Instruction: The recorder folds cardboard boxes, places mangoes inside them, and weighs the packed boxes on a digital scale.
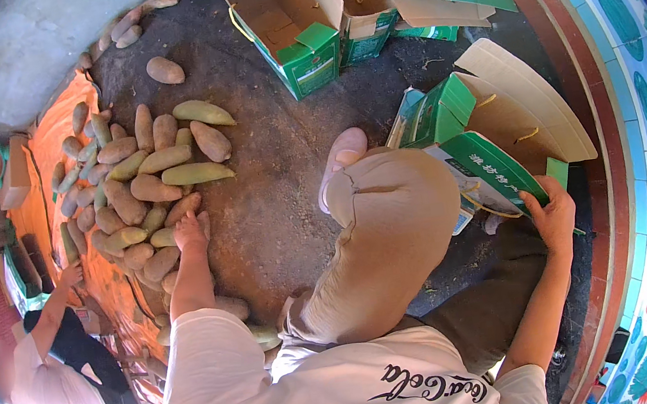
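On the left a heap of long, rounded, radish-like vegetables point(125, 202) spreads out, some green and others coated in brown mud. My left hand point(190, 232) reaches down at the near right side of the heap. Its fingers are closed at the near end of a brown mud-coated vegetable point(182, 208); the hand hides part of that grip. On the right, my right hand point(554, 211) is shut on the near edge of a green cardboard box point(493, 170). The box stands with its flaps up, and a yellow cord handle point(483, 204) hangs from its side.
More open green boxes point(312, 59) stand at the far right. An orange sheet point(25, 194) lies beneath and beyond the heap. A person point(57, 363) reaches toward it from the left. My bent knee point(405, 190) rises between heap and box; a tiled wall point(624, 77) edges the right.
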{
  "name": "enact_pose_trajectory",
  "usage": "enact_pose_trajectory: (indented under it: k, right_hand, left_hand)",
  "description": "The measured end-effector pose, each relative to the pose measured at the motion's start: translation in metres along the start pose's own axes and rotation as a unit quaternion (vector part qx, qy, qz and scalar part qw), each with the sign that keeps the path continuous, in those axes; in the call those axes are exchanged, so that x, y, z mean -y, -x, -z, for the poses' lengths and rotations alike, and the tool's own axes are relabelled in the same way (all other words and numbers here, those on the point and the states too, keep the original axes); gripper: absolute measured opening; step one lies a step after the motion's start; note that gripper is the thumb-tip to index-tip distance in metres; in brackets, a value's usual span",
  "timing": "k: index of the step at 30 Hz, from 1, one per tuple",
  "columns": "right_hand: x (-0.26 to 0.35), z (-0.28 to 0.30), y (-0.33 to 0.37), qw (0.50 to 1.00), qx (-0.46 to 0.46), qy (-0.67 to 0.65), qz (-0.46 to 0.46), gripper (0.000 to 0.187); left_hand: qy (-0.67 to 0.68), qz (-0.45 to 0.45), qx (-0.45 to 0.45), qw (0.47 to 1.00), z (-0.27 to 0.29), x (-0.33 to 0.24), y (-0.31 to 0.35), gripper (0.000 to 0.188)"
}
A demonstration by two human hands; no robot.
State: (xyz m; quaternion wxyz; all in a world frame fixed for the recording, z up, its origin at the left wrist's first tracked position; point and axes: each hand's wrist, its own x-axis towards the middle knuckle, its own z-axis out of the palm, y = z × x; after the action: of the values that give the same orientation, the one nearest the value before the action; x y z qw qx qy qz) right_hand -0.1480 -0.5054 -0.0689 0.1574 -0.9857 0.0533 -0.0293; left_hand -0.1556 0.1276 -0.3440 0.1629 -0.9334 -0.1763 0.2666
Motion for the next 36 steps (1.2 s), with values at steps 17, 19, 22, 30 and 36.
enact_pose_trajectory:
  k: [17, 19, 22, 30, 36]
  right_hand:
    - [0.005, 0.006, 0.005, 1.000, -0.009, -0.008, 0.019, 0.021]
    - [0.002, 0.004, 0.008, 1.000, -0.010, -0.007, 0.022, 0.021]
    - [0.004, 0.006, 0.011, 0.999, -0.015, 0.000, 0.041, 0.021]
    - [-0.007, 0.004, 0.022, 0.999, -0.022, -0.013, 0.043, 0.021]
    - [-0.006, 0.002, 0.021, 0.996, 0.000, -0.033, 0.084, 0.021]
  left_hand:
    - [-0.023, -0.195, -0.095, 0.976, 0.023, -0.069, 0.063, 0.034]
    - [0.014, -0.212, -0.051, 0.976, 0.049, -0.080, 0.078, 0.035]
    - [0.100, -0.210, -0.114, 0.966, 0.056, -0.084, 0.082, 0.041]
    - [0.435, -0.080, 0.026, 0.897, 0.044, -0.108, 0.081, 0.060]
    - [0.509, -0.022, -0.039, 0.860, 0.011, -0.099, 0.053, 0.059]
